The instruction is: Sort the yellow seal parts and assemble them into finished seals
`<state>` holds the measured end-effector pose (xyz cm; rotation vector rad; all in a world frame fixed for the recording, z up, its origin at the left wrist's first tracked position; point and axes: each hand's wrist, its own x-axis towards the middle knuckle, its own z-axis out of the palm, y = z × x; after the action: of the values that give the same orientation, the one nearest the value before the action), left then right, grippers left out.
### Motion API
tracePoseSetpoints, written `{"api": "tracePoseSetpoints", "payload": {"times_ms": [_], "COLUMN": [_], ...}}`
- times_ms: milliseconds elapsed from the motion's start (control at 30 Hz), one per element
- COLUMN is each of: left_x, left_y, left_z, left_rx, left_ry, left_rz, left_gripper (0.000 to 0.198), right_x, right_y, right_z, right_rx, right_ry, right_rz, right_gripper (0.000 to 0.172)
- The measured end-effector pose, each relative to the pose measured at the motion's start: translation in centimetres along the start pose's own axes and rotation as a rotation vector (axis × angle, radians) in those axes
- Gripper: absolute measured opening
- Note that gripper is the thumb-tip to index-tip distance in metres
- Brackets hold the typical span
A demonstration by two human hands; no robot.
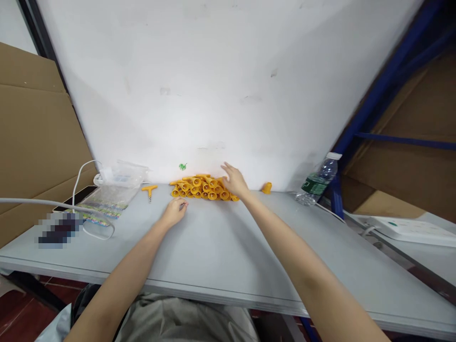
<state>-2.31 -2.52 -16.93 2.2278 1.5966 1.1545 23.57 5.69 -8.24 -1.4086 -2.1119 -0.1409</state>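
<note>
A stack of yellow funnel-shaped pieces (205, 188) lies against the wall, wide round mouths facing me. My right hand (235, 180) is over its right end, fingers spread and holding nothing; I cannot tell whether it touches the pieces. In front of the stack's left end, my left hand (174, 212) rests low at the table with fingers curled. Something small and dark shows at its fingertips, too small to name. To the left lies a yellow T-handled piece with a spiral metal tip (149, 192). A single yellow cup-like piece (266, 188) stands to the right.
Clear plastic bags (117, 190) lie on the grey table (213, 247) at left, near a white cable (76, 178) and a blurred-out dark object (60, 230). A plastic bottle (318, 180) leans at right, by a blue metal frame (337, 190). A power strip (413, 229) lies beyond.
</note>
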Motion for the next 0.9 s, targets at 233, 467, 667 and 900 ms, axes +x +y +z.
{"api": "tracePoseSetpoints", "payload": {"times_ms": [233,467,667,900], "left_x": [0.0,-0.1,-0.2,-0.3], "left_y": [0.2,0.3,0.8,1.1], "left_z": [0.1,0.3,0.2,0.2], "left_rx": [-0.009,-0.028,-0.033,-0.038], "left_ry": [-0.023,-0.017,-0.039,-0.062], "left_rz": [0.011,0.045,0.036,0.022], "left_gripper": [0.018,0.017,0.017,0.017], "right_x": [-4.0,-5.8,-4.9,-4.7], "right_y": [10.9,15.5,16.9,18.1], "right_z": [0.1,2.2,2.6,3.4], "right_rx": [-0.065,-0.094,-0.095,-0.066], "right_ry": [0.067,-0.096,-0.181,-0.206], "right_rz": [0.630,0.824,0.820,0.816], "right_gripper": [0.052,0.054,0.055,0.052]}}
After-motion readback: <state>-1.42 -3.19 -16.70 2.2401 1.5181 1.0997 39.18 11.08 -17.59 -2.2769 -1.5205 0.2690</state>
